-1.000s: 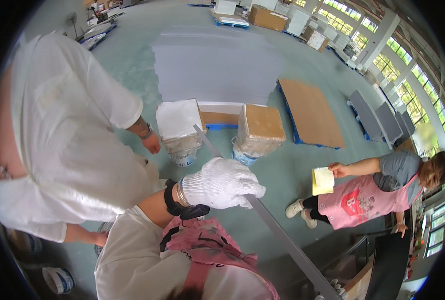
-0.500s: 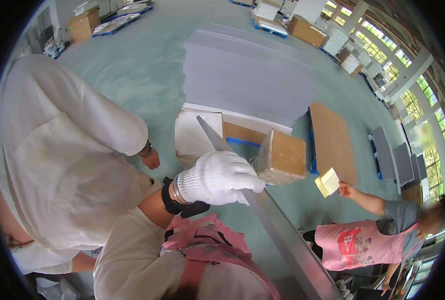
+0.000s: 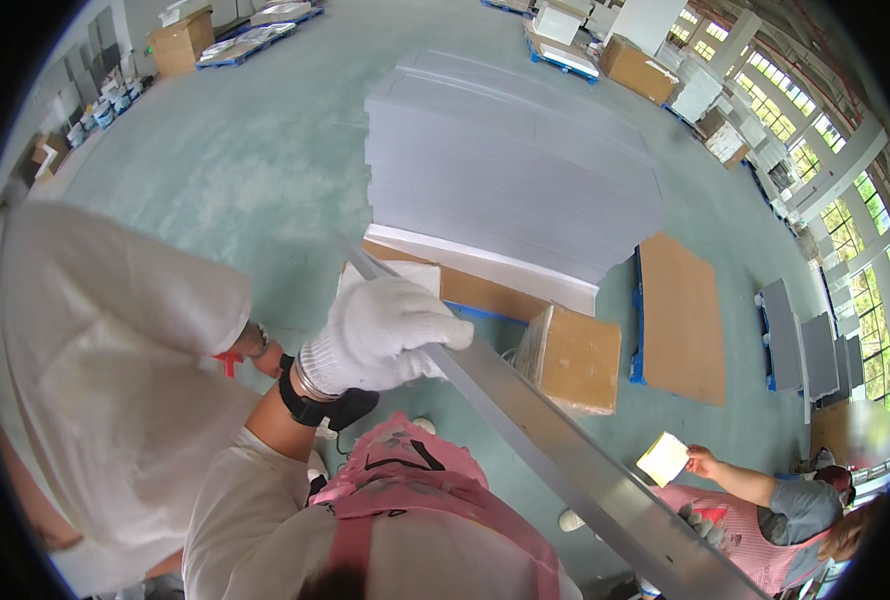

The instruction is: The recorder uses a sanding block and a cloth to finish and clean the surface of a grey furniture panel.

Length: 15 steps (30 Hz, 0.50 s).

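A long silver metal bar (image 3: pixel 555 440) runs slantwise from the boxes down to the lower right. Gloved in white knit with a black band at the wrist, my left hand (image 3: pixel 390 335) is closed around its upper part. At the lower right, grey-and-white gloved fingers of my right hand (image 3: pixel 703 525) wrap over the bar's edge; most of that hand is hidden behind the metal. Beyond the bar, a co-worker in a pink apron (image 3: pixel 755 530) holds up a pale yellow pad (image 3: pixel 662 459). A person in white (image 3: pixel 115 400) stands close on my left, a red object (image 3: pixel 229 362) by their hand.
Ahead lies a large stack of grey sheets (image 3: pixel 505 160). A taped cardboard box (image 3: pixel 575 360) and a white-topped box (image 3: pixel 405 272) stand before it. To the right is a brown board (image 3: pixel 680 320) on a blue pallet. More loaded pallets line the far floor.
My left hand and the bar have shifted left and slightly up in view. More of my right glove shows. The co-worker's yellow pad is lower; the person in white has a red object by their hand.
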Tool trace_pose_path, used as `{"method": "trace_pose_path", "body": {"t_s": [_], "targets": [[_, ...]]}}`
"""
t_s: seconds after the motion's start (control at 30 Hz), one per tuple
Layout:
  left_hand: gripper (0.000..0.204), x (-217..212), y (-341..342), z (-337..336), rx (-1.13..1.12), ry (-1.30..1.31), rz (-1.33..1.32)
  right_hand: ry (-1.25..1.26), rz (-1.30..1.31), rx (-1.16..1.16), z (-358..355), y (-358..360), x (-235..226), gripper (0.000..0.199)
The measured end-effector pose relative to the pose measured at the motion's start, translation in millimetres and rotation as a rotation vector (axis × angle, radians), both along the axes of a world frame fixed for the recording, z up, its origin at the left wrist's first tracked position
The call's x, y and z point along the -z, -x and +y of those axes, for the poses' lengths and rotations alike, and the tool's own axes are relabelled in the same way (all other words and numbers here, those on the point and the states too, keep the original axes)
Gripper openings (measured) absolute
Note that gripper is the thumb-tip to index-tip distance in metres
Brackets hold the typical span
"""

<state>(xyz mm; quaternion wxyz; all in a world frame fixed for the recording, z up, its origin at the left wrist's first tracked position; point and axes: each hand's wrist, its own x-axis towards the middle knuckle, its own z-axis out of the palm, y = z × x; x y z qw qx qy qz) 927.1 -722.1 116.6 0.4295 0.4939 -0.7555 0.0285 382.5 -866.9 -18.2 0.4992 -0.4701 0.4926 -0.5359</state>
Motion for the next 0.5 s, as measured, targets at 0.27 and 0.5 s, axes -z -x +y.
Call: {"method": "trace_pose_path", "body": {"t_s": [0.27,0.5], "targets": [[0.033,-33,-58,-47,-0.250,0.024,-0.036,0.418,-0.203,-0.452,-66,11,-3,0.048],[0.034,-61,-129,-76,-0.367,-0.088,-0.041,-0.037,-0.735,-0.281,-95,-175,-59,0.042]]}}
